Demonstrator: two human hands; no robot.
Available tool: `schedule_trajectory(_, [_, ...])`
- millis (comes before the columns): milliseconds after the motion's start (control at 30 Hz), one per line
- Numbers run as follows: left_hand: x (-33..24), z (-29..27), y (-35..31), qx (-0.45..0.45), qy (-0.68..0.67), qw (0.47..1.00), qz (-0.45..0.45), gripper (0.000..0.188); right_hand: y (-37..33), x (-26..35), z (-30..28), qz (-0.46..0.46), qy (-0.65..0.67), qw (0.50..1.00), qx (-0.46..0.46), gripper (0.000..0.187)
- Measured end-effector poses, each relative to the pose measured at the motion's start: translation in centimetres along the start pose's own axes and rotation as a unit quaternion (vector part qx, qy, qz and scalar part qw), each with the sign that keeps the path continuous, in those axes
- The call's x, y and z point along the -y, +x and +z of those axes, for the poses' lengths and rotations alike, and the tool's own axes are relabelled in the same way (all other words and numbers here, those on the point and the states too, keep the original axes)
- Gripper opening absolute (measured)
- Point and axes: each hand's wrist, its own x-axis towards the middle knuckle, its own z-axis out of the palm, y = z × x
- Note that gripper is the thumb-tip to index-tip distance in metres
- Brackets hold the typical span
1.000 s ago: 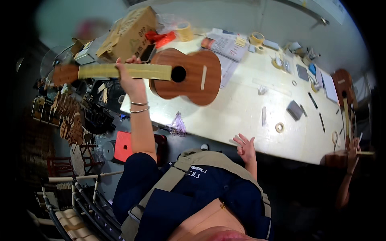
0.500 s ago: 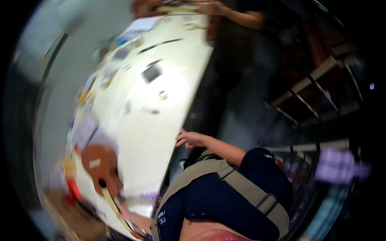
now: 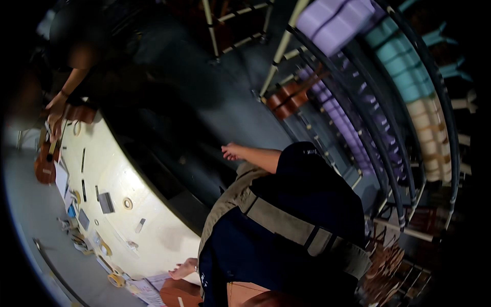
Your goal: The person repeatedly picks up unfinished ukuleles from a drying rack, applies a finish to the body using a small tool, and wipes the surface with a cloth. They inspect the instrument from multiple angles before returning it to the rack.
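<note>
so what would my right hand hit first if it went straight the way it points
Probably the white table, across a dark gap I can't make out; depth is unclear, so the right hand might pass over or under it.

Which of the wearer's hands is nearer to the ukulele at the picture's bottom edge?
Left. The left hand is close beside the ukulele; whether they touch is unclear. The right hand is farther off, away from the table.
</note>
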Motion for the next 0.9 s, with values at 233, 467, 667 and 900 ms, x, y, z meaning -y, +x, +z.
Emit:
schedule_trajectory(233, [-1.3,9.5,-12.3,0.221,-0.008,0.975,-0.026,0.022,-3.5,-2.4,-20.0,-0.060,0.312,0.892,-0.322,0.025])
schedule_trajectory(467, [5.7,12.2,-19.4,0.447,0.004,0.888,-0.106,0.040,-9.7,5.4,-42.9,-0.283,0.270,0.657,-0.645,0.051])
schedule_trajectory(667, [-1.5,12.1,-32.4,0.493,0.046,0.854,-0.161,0.049,-8.0,4.7,-54.1,-0.244,0.298,0.616,-0.687,0.080])
schedule_trajectory(900, [-1.4,10.7,-31.2,0.485,0.063,0.841,-0.232,0.054,-9.0,7.9,-47.3,-0.388,0.219,0.651,-0.615,0.057])
